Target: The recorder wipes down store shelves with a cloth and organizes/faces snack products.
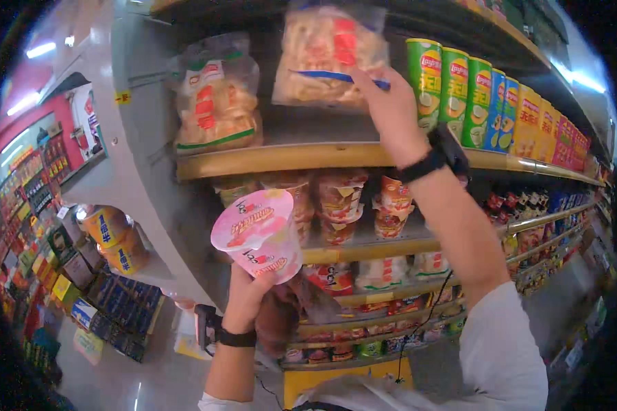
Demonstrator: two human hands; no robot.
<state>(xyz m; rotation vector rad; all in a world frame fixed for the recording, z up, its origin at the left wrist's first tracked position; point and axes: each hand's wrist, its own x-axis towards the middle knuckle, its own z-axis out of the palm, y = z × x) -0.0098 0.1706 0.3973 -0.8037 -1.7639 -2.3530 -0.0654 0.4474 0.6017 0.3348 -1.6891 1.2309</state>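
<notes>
A pink and white snack tub with a peel-off lid (259, 234) is in my left hand (249, 293), tilted in front of the shelves. Up at the top shelf, my right hand (385, 103) grips the lower part of a clear plastic bag of pale snacks (329, 56) with a blue stripe and a red patch. To its left on that shelf stands a similar bag with a green stripe (218, 108). Green Lay's chip canisters (424, 82) stand just right of my right hand.
Blue, yellow and pink canisters (527, 120) continue the row rightward. Below the yellow shelf edge (283, 156) are stacked snack cups (339, 205); lower shelves hold more packets. At the left are a grey shelf end panel (154, 128) and orange tubs (115, 239). A black cable hangs before the lower shelves.
</notes>
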